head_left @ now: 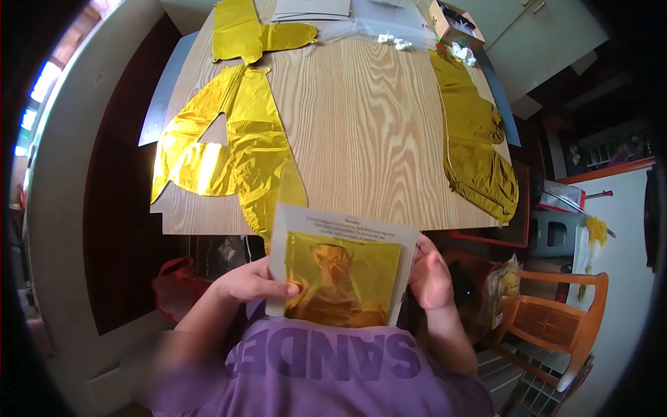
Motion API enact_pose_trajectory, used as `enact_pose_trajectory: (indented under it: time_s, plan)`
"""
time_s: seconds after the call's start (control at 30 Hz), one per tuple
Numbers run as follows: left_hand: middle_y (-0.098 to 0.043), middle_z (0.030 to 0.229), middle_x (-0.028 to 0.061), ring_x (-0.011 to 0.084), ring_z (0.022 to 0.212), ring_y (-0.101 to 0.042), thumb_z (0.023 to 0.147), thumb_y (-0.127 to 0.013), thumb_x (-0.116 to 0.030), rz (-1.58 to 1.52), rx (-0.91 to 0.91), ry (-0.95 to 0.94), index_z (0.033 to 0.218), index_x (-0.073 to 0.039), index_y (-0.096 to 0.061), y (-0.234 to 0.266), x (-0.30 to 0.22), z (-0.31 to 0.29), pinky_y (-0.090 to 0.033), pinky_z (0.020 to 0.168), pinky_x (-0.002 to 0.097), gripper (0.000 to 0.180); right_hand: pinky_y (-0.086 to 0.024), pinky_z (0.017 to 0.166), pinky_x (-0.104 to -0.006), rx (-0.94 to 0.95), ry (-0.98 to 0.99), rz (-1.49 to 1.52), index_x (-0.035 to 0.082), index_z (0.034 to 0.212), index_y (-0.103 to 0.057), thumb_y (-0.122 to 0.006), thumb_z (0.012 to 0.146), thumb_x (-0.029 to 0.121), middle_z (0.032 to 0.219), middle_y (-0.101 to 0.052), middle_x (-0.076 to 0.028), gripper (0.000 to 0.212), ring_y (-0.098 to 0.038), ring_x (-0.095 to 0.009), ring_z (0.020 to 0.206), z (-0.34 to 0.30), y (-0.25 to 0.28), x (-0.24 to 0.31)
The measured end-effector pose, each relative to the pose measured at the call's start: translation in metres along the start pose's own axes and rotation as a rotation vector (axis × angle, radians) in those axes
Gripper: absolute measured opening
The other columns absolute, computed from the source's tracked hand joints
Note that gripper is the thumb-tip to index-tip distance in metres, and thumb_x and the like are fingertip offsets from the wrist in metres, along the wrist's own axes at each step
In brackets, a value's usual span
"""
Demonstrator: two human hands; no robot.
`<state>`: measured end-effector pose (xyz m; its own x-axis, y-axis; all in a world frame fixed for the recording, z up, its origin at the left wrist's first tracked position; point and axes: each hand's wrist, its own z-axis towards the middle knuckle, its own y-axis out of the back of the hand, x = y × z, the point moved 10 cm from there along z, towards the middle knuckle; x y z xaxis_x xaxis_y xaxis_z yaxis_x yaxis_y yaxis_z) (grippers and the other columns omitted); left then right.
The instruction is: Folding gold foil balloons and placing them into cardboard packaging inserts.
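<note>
Close to my body, at the near edge of the table, I hold a clear plastic package (pixel 340 274) with a folded gold foil balloon inside and printed text along its top. My left hand (pixel 246 281) grips its left side, thumb on the front and fingers hidden behind. At the right edge, my right hand (pixel 431 274) holds the package with its fingertips partly behind it. Just beyond, a flat gold foil balloon shaped like a letter A (pixel 260 132) lies on the left of the table, its lower leg reaching over the near edge.
Another flat gold foil balloon (pixel 236 31) lies at the far left of the wooden table (pixel 361 139), and a third (pixel 472 132) along the right. Crumpled white tissues (pixel 396 42), clear plastic and a small box (pixel 455 28) sit at the back. A wooden chair (pixel 556 320) stands right.
</note>
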<state>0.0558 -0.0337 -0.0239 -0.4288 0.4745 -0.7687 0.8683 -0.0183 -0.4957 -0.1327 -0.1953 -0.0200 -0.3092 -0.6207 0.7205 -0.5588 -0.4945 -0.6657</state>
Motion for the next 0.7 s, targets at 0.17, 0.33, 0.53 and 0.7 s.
enact_pose_trajectory:
  time_s: [0.17, 0.33, 0.53, 0.7]
  plan:
    - [-0.066, 0.125, 0.0086, 0.0179, 0.11, -0.064, 0.099, -0.066, -0.029, -0.245, -0.303, -0.03, 0.141, -0.001, -0.05, 0.021, -0.016, 0.017, -0.051, 0.097, 0.0357, 0.054, -0.043, 0.104, -0.0299, -0.123, -0.104, -0.168, 0.001, 0.138, -0.051, -0.054, 0.104, 0.013, 0.129, -0.062, -0.005, 0.036, -0.056, -0.011, 0.117, 0.01, 0.0, -0.03]
    - [-0.065, 0.122, 0.0032, 0.0111, 0.109, -0.061, 0.1, -0.066, -0.021, -0.093, -0.399, -0.124, 0.137, -0.003, -0.054, 0.016, -0.021, -0.003, -0.049, 0.097, 0.0315, 0.043, -0.043, 0.102, -0.0289, -0.077, -0.183, -0.201, 0.001, 0.137, -0.052, -0.053, 0.105, 0.016, 0.129, -0.062, -0.003, 0.035, -0.056, -0.01, 0.115, 0.0, -0.024, -0.023]
    - [-0.054, 0.14, 0.0059, 0.0141, 0.127, -0.052, 0.102, -0.06, -0.017, -0.298, -0.364, -0.022, 0.152, -0.005, -0.035, -0.012, 0.012, -0.038, -0.041, 0.108, 0.0332, 0.057, -0.041, 0.079, -0.0221, -0.127, -0.291, -0.362, 0.003, 0.135, -0.055, -0.056, 0.106, 0.018, 0.105, -0.06, 0.005, 0.033, -0.046, -0.003, 0.085, -0.034, -0.014, -0.035]
    - [-0.033, 0.158, 0.0109, 0.02, 0.139, -0.041, 0.093, -0.068, -0.002, -0.009, -0.385, -0.295, 0.163, -0.012, -0.003, -0.004, -0.03, -0.008, -0.035, 0.114, 0.0361, 0.096, -0.043, 0.099, -0.0273, -0.123, -0.145, -0.325, -0.001, 0.136, -0.052, -0.056, 0.104, 0.017, 0.122, -0.064, -0.005, 0.036, -0.057, -0.011, 0.112, 0.003, -0.01, -0.001]
